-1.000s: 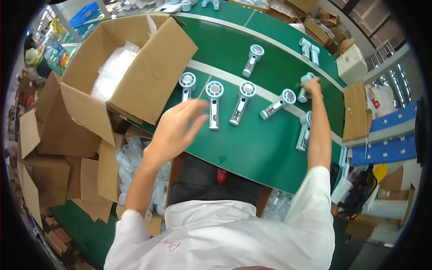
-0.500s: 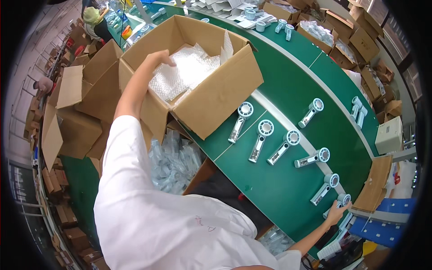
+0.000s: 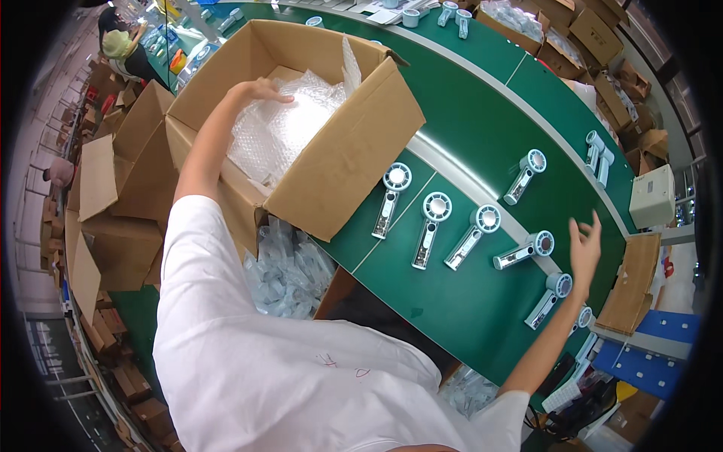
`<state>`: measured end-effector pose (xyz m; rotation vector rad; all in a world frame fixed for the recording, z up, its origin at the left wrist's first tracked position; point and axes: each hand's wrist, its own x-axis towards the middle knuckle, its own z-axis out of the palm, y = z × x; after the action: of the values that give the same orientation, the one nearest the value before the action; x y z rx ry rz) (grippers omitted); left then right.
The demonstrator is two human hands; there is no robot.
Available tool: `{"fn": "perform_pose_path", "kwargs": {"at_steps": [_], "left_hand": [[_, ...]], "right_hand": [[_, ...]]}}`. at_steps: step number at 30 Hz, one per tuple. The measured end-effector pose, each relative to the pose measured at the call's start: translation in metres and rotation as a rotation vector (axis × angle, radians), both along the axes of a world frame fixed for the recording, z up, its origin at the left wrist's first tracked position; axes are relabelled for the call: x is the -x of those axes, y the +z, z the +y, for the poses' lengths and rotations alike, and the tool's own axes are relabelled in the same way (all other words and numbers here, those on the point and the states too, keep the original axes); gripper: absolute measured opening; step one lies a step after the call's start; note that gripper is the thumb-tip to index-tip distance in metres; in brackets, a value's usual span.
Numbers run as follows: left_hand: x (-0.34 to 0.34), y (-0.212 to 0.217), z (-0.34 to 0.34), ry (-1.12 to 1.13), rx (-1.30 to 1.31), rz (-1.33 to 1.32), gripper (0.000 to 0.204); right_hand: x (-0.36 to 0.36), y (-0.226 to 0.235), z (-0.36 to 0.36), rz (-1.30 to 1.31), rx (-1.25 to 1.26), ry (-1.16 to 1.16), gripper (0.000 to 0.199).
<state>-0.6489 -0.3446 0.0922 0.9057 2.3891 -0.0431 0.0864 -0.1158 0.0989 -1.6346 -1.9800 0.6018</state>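
Note:
My left hand (image 3: 260, 90) is inside the open cardboard box (image 3: 346, 151), resting at the edge of the clear bubble wrap (image 3: 290, 124) with a finger or thumb stretched over it; the other fingers are partly hidden. My right hand (image 3: 586, 248) is raised over the right part of the green work surface, fingers apart and nothing in it. Closest to it lie light-blue handheld fans: one (image 3: 541, 242) just left of it, one (image 3: 558, 285) beside my wrist and one (image 3: 583, 318) partly behind my forearm. Other fans, such as this one (image 3: 437, 206), lie further left, handle insides showing.
Below the box are plastic-bagged parts (image 3: 286, 275). Open cartons (image 3: 124, 192) stand at the left. A metal rail (image 3: 497, 245) runs along the green table (image 3: 422, 297). At the right are a whitish box (image 3: 652, 197) and a cardboard sheet (image 3: 631, 282). Another person (image 3: 120, 45) works at far left.
My right hand has let go of the fan at the lower right and moved up and away from it, its fingers spreading. My left hand stays at the bubble wrap. The view has shifted slightly.

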Motion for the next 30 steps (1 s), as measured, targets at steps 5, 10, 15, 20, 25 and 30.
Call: {"fn": "perform_pose_path", "kwargs": {"at_steps": [5, 10, 15, 20, 25, 30], "left_hand": [[-0.006, -0.005, 0.016, -0.087, 0.0, -0.064, 0.125], [-0.015, -0.004, 0.021, -0.272, -0.097, -0.108, 0.109], [-0.042, 0.024, 0.022, -0.434, -0.211, -0.171, 0.107], [-0.001, 0.002, 0.009, -0.451, -0.145, 0.106, 0.091], [0.058, 0.041, -0.037, -0.324, -0.504, 0.343, 0.054], [0.083, 0.065, -0.028, -0.136, -0.679, 0.674, 0.063]], "right_hand": [[0.077, -0.022, 0.044, -0.454, 0.289, -0.052, 0.11], [0.102, -0.051, 0.07, -0.415, 0.203, -0.088, 0.105], [0.12, -0.063, 0.087, -0.314, 0.306, -0.042, 0.11], [0.112, -0.075, 0.103, -0.064, 0.301, -0.107, 0.091], [0.033, -0.019, 0.09, 0.23, 0.02, -0.158, 0.073], [-0.101, 0.015, -0.029, 0.002, -0.146, -0.375, 0.074]]}}
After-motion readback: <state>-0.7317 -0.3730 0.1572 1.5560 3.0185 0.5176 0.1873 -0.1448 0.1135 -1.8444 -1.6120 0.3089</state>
